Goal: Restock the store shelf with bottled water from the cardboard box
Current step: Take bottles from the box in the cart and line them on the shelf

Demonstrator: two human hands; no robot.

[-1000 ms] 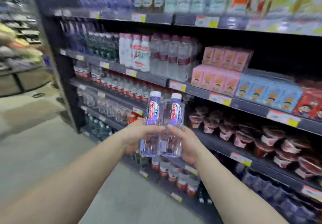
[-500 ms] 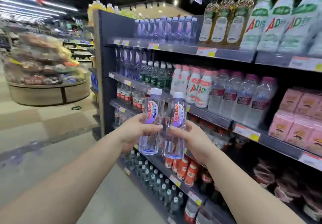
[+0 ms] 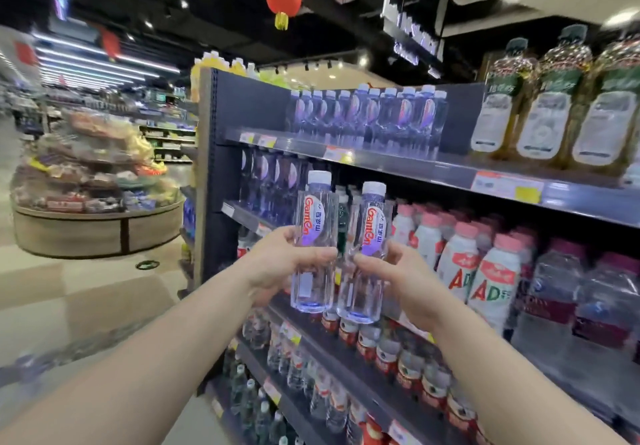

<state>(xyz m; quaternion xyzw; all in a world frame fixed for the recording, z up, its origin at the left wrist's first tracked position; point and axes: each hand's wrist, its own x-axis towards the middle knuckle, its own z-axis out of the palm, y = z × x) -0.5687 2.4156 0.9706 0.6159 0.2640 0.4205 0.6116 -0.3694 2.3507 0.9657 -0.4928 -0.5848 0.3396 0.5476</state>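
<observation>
Your left hand (image 3: 277,264) wraps one clear plastic water bottle (image 3: 313,243), fingers closed around its middle; your right hand (image 3: 394,278) grips a second bottle (image 3: 363,254) the same way. Both stand upright, side by side and nearly touching, between your hands. Each has a pale ribbed cap and a label reading "Ganten" in red on white and purple. Above and beyond your hands, a dark shelf (image 3: 398,164) carries a row of matching bottles (image 3: 367,115). To the right of your right hand stand white bottles (image 3: 491,288) with pink caps, marked "AD".
</observation>
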